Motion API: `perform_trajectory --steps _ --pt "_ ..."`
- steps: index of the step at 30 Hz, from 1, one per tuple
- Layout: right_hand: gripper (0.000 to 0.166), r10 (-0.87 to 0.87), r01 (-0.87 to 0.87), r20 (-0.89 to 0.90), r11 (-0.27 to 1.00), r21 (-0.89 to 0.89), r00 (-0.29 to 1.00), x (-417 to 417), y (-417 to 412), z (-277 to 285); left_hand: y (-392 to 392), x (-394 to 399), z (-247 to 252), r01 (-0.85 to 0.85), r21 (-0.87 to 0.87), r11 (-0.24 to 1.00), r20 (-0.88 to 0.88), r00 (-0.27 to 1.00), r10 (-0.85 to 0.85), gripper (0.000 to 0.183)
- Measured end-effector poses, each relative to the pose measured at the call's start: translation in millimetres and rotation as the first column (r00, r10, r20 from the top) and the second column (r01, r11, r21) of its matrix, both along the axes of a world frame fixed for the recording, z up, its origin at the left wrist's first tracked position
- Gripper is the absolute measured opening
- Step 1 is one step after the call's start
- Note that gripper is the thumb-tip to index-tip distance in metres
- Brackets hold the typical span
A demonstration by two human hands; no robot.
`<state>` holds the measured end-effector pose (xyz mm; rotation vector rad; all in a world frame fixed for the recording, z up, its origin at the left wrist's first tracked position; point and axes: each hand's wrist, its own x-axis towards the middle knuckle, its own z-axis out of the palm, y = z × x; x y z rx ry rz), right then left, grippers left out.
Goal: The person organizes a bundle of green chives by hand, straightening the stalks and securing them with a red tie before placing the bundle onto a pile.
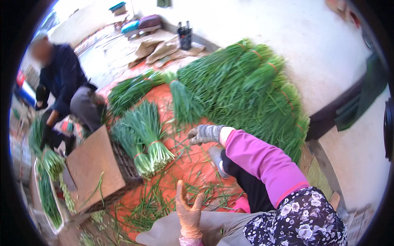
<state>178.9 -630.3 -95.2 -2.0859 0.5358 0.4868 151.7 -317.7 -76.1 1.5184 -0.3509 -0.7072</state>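
Note:
My left hand (pixel 188 209), in an orange rubber glove, is raised over my grey-covered lap with thumb and fingers apart and nothing in it. Further forward, my right hand (pixel 205 134), in a grey knitted glove, hangs above the orange sheet (pixel 181 156), its fingers loosely bent and holding nothing. Two bundles of garlic chives, a nearer one (pixel 158 147) and one beside it (pixel 141 161), lie left of my right hand, bound with red bands, pale cut ends towards me. Past that hand rests another banded bundle (pixel 181 95). Loose chive leaves (pixel 150 206) are strewn near my left hand.
A large heap of banded chives (pixel 246 83) lies along the wall. At left, a wooden board (pixel 95 172) sits on a crate, a blade (pixel 69 178) at its edge. Another person (pixel 64 77) crouches there, a hand at a chive bundle (pixel 52 161). A white-rimmed container (pixel 60 215) holds chives.

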Motion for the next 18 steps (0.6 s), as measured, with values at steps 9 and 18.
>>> perform_trajectory --steps 9,18 --pt "0.066 -0.393 0.254 -0.256 0.859 -0.444 0.883 -214.7 -67.4 -34.6 -15.0 -5.8 -20.5 0.059 0.093 0.994 0.06 0.996 -0.065 0.07" --pt "0.071 -0.365 -0.044 -0.217 0.428 -0.903 0.905 -184.8 -209.7 47.9 5.2 21.8 -39.9 -0.052 0.482 0.875 0.382 0.911 -0.156 0.052"
